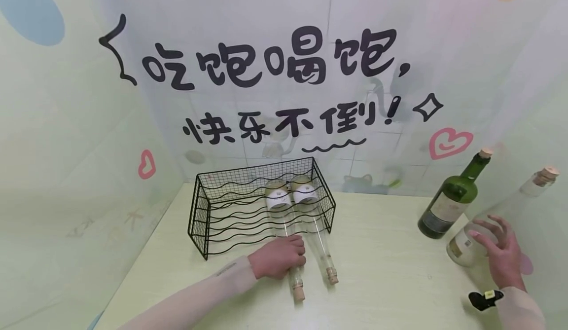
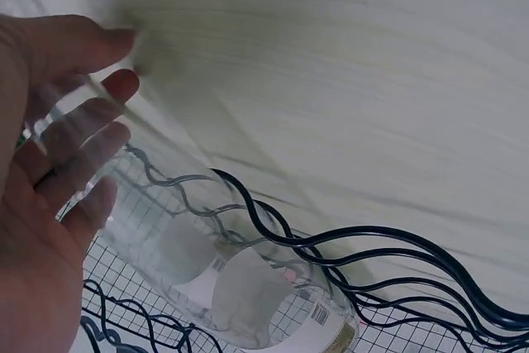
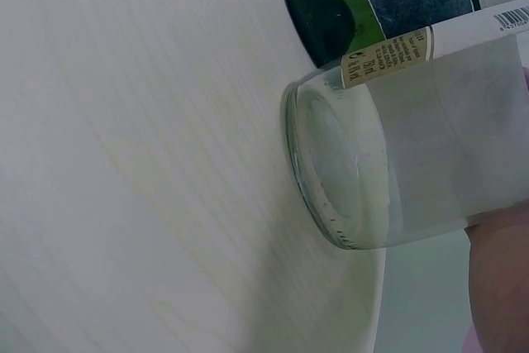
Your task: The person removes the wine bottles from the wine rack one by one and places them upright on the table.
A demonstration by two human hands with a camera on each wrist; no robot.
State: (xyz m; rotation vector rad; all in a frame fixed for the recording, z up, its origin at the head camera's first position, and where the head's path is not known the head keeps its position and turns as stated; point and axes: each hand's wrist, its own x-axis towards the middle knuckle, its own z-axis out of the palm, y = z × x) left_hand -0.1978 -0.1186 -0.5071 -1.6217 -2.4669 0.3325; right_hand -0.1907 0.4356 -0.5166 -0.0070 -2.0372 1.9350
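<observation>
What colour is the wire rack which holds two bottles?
The wire rack is black; best seen in the head view.

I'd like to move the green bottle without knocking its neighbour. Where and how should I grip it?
Probably best by the slim neck below the cork, coming from the left. The green bottle stands upright, its neck free, while the clear bottle and right hand crowd its right side.
</observation>
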